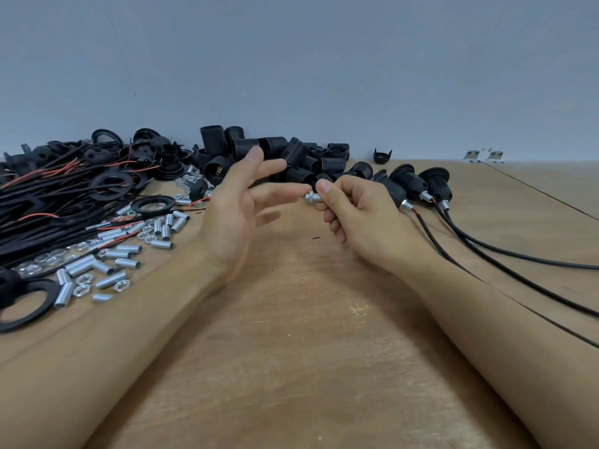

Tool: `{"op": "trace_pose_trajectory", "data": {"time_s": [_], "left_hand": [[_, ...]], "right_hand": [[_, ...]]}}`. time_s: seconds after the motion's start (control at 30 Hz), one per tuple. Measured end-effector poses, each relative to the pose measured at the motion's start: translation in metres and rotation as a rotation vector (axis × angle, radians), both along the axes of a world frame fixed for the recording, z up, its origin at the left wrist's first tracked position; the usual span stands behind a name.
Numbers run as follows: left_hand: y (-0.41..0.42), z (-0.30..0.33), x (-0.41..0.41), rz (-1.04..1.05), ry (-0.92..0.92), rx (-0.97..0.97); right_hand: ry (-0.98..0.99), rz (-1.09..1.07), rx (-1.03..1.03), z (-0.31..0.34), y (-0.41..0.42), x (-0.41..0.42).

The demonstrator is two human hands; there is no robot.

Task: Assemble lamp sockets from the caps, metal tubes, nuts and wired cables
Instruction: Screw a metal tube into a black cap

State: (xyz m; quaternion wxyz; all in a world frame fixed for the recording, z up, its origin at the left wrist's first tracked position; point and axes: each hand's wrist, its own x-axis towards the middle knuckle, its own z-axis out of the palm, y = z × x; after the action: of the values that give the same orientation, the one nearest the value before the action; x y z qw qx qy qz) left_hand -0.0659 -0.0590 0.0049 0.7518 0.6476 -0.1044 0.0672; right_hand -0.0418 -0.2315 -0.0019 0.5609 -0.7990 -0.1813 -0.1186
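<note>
At centre frame, the right hand [351, 209] pinched a metal tube [311, 197] with a nut on it; the left hand [241, 205] was spread beside it. Nut-threading seemed underway; next, probably, a cap from the pile [285, 153].

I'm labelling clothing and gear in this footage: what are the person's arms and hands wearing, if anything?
Nothing that shows. Both forearms are bare up to the frame's bottom edge, with no sleeves in view. The left hand and right hand have no gloves, rings, watch or wristband, and the nails are short and unpainted.
</note>
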Motion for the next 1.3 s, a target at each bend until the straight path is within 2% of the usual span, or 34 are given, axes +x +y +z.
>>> {"op": "trace_pose_trajectory", "data": {"time_s": [0.1,0.17,0.23,0.3,0.43,0.5,0.6,0.67,0.77,0.83,0.93,1.07,1.17,1.3], "left_hand": [[0.005,0.004,0.000,0.047,-0.050,-0.130],[0.005,0.003,0.001,0.076,-0.021,-0.024],[0.002,-0.002,0.002,-0.001,0.057,0.089],[0.001,-0.003,0.001,-0.077,0.087,0.100],[0.006,0.001,0.000,-0.066,0.028,-0.138],[0.007,0.002,0.002,-0.040,0.049,-0.171],[0.003,-0.001,0.005,0.053,0.106,0.044],[-0.001,-0.003,0.005,0.028,0.129,0.182],[-0.003,-0.003,0.002,-0.076,0.053,0.073],[0.001,-0.001,0.002,-0.051,0.012,-0.035],[0.003,-0.002,0.006,0.071,0.050,0.063],[0.000,-0.008,0.006,-0.063,0.062,0.185],[0.002,-0.008,0.005,-0.043,-0.038,0.146],[0.006,-0.007,0.006,-0.064,-0.066,0.062]], "right_hand": [[0.000,0.002,0.012,-0.001,-0.001,0.001],[0.002,0.014,0.006,-0.002,0.000,0.001],[-0.002,0.029,-0.010,-0.001,0.001,0.001],[-0.003,0.027,0.001,-0.001,0.000,0.001],[0.001,0.054,-0.019,0.000,0.000,-0.001],[0.012,0.053,-0.039,-0.002,0.000,-0.001],[0.016,0.040,-0.035,-0.002,-0.001,0.002],[0.028,0.038,-0.043,-0.004,-0.001,0.003],[0.029,0.023,-0.047,-0.005,-0.002,0.005],[0.021,0.019,-0.031,-0.004,-0.003,0.005],[0.022,0.021,-0.045,-0.006,-0.002,0.006],[0.032,0.016,-0.056,-0.007,-0.001,0.008],[0.032,0.025,-0.007,-0.004,-0.002,0.009],[0.003,0.037,-0.058,-0.005,-0.001,0.007]]}}
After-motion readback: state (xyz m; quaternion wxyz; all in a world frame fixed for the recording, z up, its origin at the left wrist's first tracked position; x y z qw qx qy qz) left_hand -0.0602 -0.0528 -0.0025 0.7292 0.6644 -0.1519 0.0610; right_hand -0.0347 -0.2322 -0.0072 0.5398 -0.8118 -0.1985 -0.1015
